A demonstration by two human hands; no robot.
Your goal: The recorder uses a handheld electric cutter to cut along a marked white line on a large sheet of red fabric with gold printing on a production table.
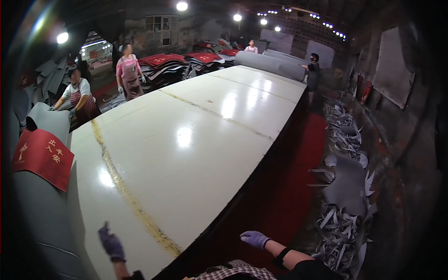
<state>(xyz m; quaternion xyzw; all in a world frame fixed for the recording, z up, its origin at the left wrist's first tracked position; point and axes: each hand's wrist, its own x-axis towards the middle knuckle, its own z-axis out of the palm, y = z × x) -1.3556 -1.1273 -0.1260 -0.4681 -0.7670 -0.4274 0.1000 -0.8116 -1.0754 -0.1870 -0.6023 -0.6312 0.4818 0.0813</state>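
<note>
Roll (42,196) left of table (196,130)

Glossy smooth table (186,154) (matt grey roll (42,205))

Left hand (111,242), purple-gloved, hovers open over the near end of the long glossy white table (196,140). Right hand (255,239), also gloved, hangs off the table's right edge above the red floor (298,186). Grey roll (44,205) with a red mat (43,157) lies left; grey offcuts (343,219) are heaped right.
</note>
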